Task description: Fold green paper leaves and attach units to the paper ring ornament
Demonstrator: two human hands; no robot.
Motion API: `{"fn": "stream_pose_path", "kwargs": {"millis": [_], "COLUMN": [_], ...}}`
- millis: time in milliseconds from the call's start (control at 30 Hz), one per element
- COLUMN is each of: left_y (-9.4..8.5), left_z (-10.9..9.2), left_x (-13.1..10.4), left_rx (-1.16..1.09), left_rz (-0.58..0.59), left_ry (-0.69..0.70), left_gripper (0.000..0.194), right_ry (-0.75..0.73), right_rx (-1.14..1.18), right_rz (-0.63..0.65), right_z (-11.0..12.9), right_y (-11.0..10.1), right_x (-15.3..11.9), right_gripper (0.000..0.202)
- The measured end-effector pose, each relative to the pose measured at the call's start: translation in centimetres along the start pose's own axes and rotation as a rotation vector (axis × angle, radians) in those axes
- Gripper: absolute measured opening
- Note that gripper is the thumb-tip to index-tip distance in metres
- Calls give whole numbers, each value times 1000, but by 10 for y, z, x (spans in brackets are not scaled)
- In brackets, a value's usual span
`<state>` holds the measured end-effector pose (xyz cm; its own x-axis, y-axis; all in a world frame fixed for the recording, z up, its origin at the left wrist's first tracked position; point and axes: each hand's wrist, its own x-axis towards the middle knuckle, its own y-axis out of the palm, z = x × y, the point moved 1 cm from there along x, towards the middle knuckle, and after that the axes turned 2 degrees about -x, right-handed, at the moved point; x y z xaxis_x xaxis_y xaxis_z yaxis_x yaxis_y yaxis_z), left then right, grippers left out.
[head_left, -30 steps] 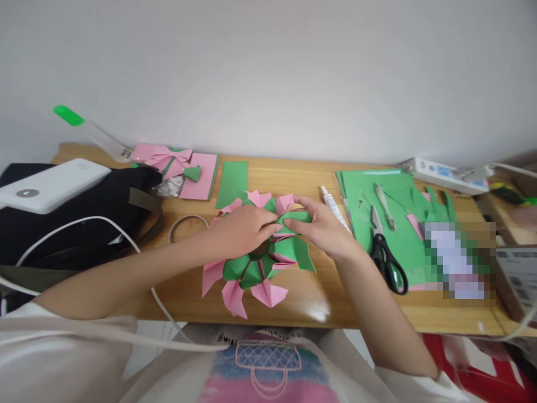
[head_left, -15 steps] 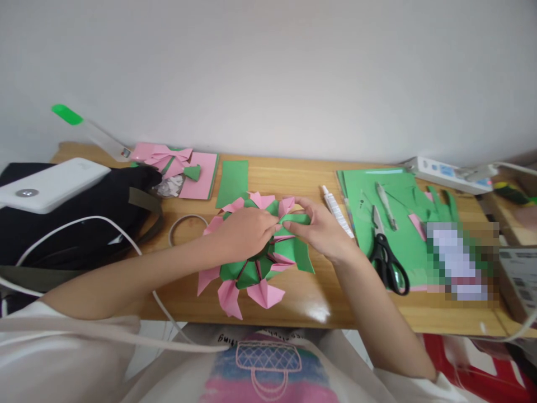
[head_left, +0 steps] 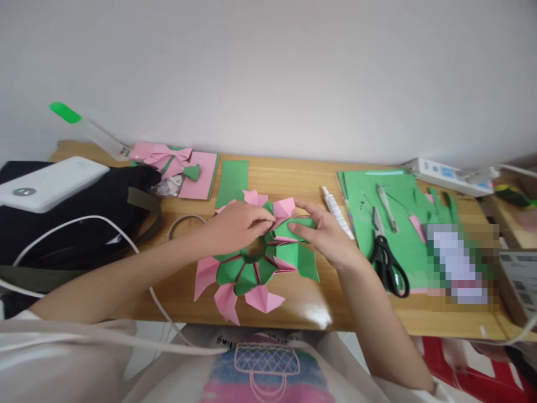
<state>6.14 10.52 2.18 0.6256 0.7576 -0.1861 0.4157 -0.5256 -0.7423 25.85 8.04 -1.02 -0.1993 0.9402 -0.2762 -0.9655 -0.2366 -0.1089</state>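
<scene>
A ring of folded green and pink paper (head_left: 246,278) is over the wooden table, its pink tips spread outward and a round hole in its middle. My left hand (head_left: 239,226) reaches over the ring's upper left, thumb and index finger pinched on its inner edge. On the right side, my right hand (head_left: 321,230) grips a green folded section between thumb and fingers, beside a pink tip. A loose-looking green flap sticks out below my right hand. Part of the ring is hidden under my left hand.
Black scissors (head_left: 388,263) and a clear-barrelled tool lie on green sheets (head_left: 361,190) at right. A glue tube (head_left: 337,211) is near my right hand. Behind left are a green sheet (head_left: 232,182) and pink papers. A tape roll, black bag (head_left: 109,224) and white power bank (head_left: 54,182) are left.
The ring has turned and tilted slightly, so its central hole shows more. My left hand has drawn a little to the left, my right hand slightly to the right.
</scene>
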Motion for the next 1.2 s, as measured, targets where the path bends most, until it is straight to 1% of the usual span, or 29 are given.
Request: {"fn": "stream_pose_path", "kwargs": {"millis": [167, 300, 500, 667, 833, 967, 1033, 1100, 1133, 1200], "left_y": [3, 3, -2, -7, -3, -3, -7, -16, -21, -32], "left_z": [4, 2, 0, 1, 5, 3, 2, 4, 7, 17], "left_x": [-4, -9, -21, -32, -32, -33, -36, -44, -49, -60], "left_rx": [8, 6, 66, 103, 75, 59, 66, 85, 105, 197], "left_rz": [9, 9, -21, -51, -62, -70, -97, -170, -229, -375], "left_ry": [-31, -27, -17, -24, -1, -9, -17, -50, -83, -211], "left_gripper": [29, 30, 28, 31, 32, 30, 29, 28, 28, 29], "right_ry": [79, 117, 150, 163, 199, 197, 198, 194, 191, 183], "right_rx": [101, 205, 225, 277, 318, 324, 321, 295, 276, 246], "right_rz": [11, 1, -30, -29, -35, -27, -43, -97, -134, -201], "right_z": [-5, -6, -6, -8, -10, -11, -11, -13, -15, -20], "right_y": [-1, 1, 0, 0, 1, 1, 0, -2, -3, -8], "right_x": [-5, -8, -10, -11, -11, -10, -10, -10, -10, -12], "right_gripper": [49, 49, 48, 53, 56, 58, 57, 54, 52, 49]}}
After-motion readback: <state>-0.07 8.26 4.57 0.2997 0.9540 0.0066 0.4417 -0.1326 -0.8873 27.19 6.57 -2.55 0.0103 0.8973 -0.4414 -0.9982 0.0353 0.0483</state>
